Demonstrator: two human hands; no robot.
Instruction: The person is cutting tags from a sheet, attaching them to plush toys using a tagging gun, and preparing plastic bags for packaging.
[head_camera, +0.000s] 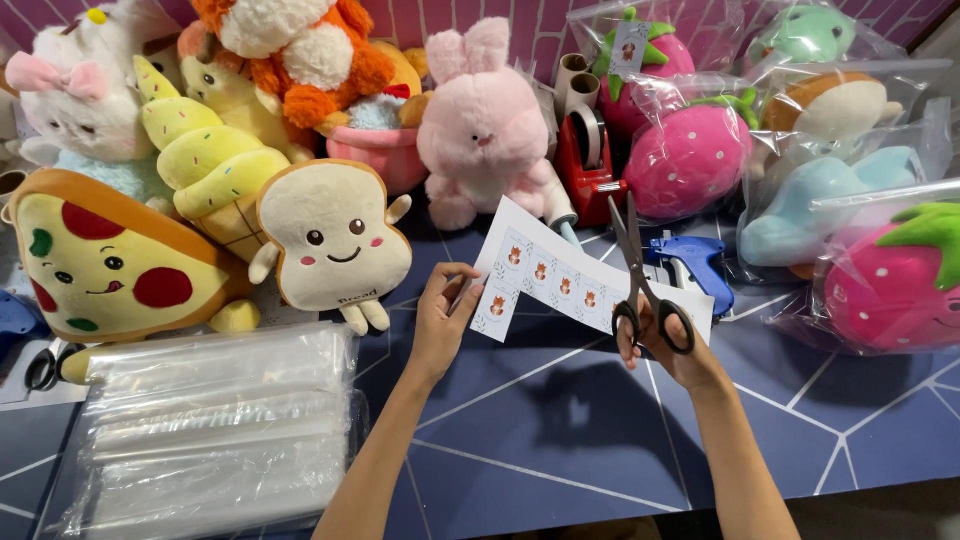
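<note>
- The left hand pinched the lower left corner of a white paper sheet, thumb on top and the other fingers curled beneath it; the sheet was thin and flat, printed with a row of small square labels bearing orange figures.
- The right hand gripped black-handled scissors, fingers threaded through the two oval loops; the slim metal blades pointed up and away from the fingertips, lying across the sheet, and whether they were parted could not be told.
- The sheet hung above the dark blue tabletop, which was smooth and crossed with thin pale lines in angular shapes.
- Just beyond the scissor tips stood a red tape dispenser of hard plastic, and to the right of the right-hand fingers lay a blue plastic tagging gun.
- Beyond the left-hand fingers sat a fluffy pink rabbit plush; to their left leaned a soft toast-shaped plush with a smiling face, and farther left a pizza-slice plush.
- Below and left of the left-hand fingers lay a glossy stack of clear plastic bags.
- To the right of the right hand, round strawberry plushes were sealed in crinkly clear bags.
</note>
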